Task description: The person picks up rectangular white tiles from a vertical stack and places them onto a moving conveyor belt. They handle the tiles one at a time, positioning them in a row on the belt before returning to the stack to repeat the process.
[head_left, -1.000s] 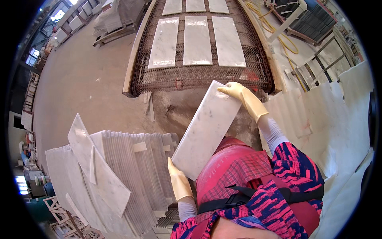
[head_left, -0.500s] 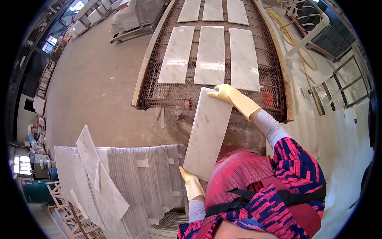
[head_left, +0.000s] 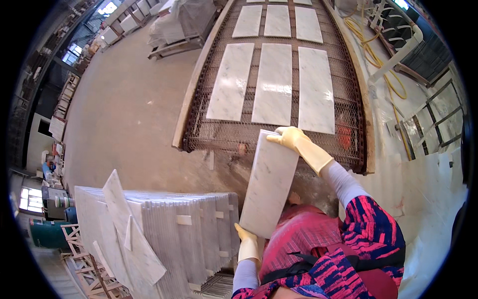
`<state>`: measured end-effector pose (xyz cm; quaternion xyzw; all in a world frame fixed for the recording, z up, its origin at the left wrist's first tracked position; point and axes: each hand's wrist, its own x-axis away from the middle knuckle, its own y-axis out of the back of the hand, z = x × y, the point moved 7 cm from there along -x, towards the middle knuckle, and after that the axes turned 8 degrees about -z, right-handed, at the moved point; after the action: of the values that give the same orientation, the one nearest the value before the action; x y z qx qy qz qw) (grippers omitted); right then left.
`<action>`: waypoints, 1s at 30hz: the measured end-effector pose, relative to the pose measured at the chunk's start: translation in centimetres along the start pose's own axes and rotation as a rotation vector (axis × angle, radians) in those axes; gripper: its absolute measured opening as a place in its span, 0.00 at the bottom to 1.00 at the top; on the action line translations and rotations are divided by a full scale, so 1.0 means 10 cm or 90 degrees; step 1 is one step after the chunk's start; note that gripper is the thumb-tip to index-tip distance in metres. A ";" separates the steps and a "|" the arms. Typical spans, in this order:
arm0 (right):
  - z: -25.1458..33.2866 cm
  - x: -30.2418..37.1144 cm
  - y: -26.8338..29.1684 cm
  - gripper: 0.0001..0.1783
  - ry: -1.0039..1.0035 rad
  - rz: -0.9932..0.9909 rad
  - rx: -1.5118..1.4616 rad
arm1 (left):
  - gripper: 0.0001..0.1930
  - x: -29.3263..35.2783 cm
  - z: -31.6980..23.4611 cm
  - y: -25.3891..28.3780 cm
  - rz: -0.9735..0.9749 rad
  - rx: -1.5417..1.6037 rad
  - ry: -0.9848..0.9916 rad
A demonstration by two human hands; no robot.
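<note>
Seen from above, a person in a red and blue patterned top and pale yellow rubber gloves holds a long white marble tile (head_left: pixel 269 183) in front of their body. The tile is tilted, its far end higher and leaning toward the right, its near end lower and to the left.

The right hand (head_left: pixel 292 140) has its grip clamped on the tile's far top corner, fingers curled over the edge. The left hand (head_left: pixel 247 243) supports the tile from below at its near bottom edge, fingers closed against it.

Just beyond the tile's far end is a wide wire-mesh conveyor belt (head_left: pixel 219 133) with a wooden border. Three similar white tiles lie flat side by side on it: a left one (head_left: pixel 230 80), a middle one (head_left: pixel 272 83) and a right one (head_left: pixel 315 89). Three more lie in a further row (head_left: pixel 279 21).

To the person's left, near the left hand, a dense stack of marble tiles (head_left: pixel 184 231) stands on edge, with a few loose tiles (head_left: pixel 132 234) leaning across it. A yellow hose (head_left: pixel 386 79) runs along the right side of the conveyor, over a dusty concrete floor (head_left: pixel 124 114).
</note>
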<state>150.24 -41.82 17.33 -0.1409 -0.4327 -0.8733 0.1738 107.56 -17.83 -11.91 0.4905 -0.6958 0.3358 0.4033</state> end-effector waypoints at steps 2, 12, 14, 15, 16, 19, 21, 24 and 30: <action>0.01 -0.02 0.01 0.36 0.017 -0.012 0.016 | 0.44 0.12 0.01 -0.10 0.043 -0.021 -0.014; 0.05 0.02 0.08 0.35 -0.007 -0.026 0.031 | 0.45 0.44 0.00 -0.39 0.064 0.007 0.079; 0.05 0.02 0.07 0.36 -0.008 -0.023 0.033 | 0.46 0.45 0.02 -0.38 0.080 0.010 0.086; 0.06 0.01 0.07 0.36 -0.006 -0.022 0.034 | 0.46 0.44 0.02 -0.37 0.082 0.001 0.079; 0.06 0.01 0.05 0.36 -0.006 -0.023 0.035 | 0.47 0.42 0.02 -0.35 0.083 -0.009 0.073; 0.04 -0.02 0.04 0.37 -0.007 -0.022 0.038 | 0.50 0.34 0.05 -0.30 0.088 -0.023 0.070; 0.02 -0.03 0.03 0.37 -0.009 -0.019 0.032 | 0.50 0.24 0.11 -0.27 0.120 -0.002 0.089; 0.02 -0.03 0.03 0.38 0.004 -0.019 0.029 | 0.49 -0.04 0.20 -0.17 0.145 0.007 0.081; 0.03 -0.04 0.03 0.38 0.001 -0.011 0.031 | 0.51 0.07 0.22 -0.21 0.111 -0.010 0.119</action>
<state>150.77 -41.62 17.53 -0.1320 -0.4547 -0.8643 0.1699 108.89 -20.67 -12.15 0.3915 -0.6980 0.4082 0.4392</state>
